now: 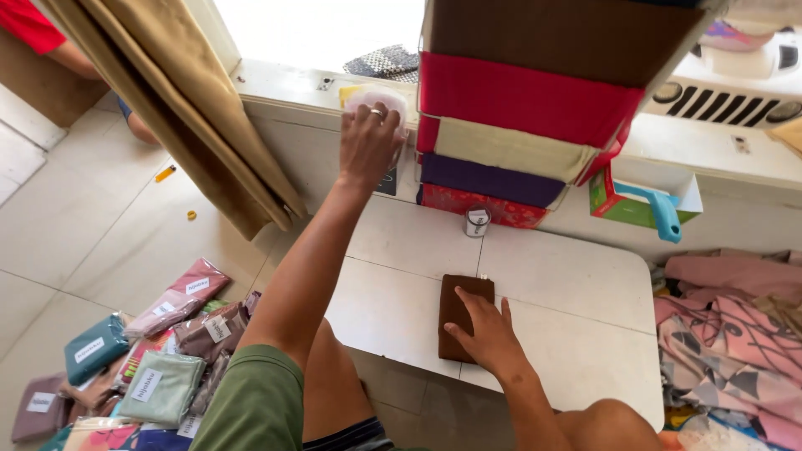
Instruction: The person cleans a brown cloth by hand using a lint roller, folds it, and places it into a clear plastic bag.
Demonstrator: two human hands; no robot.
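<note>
The right hand point(487, 332) lay flat on a folded dark brown cloth rectangle point(461, 311) resting on the low white table point(576, 334), its fingers point(469, 302) spread open and pressing on the near right part of the fabric rather than gripping it. The cloth's long axis ran away from the person, from the table's near edge toward the wall, so most of it lay ahead of and to the left of that palm. The left hand point(369, 144) was stretched well away, up at the white window ledge point(284, 88), its fingers curled over a round translucent plastic lid or container point(376, 100); whether they actually clasped it or only rested on it could not be told. The right hand was thus touching the brown cloth, while the left was far from it. Just beyond the cloth's far end stood a small silver cylindrical tin point(476, 221), in front of a stack of folded red, cream and purple fabrics point(510, 142). A green cardboard box with a blue handle point(643, 205) sat to the right, and packets of folded cloth in clear wrappers point(159, 351) lay on the tiled floor to the left.
</note>
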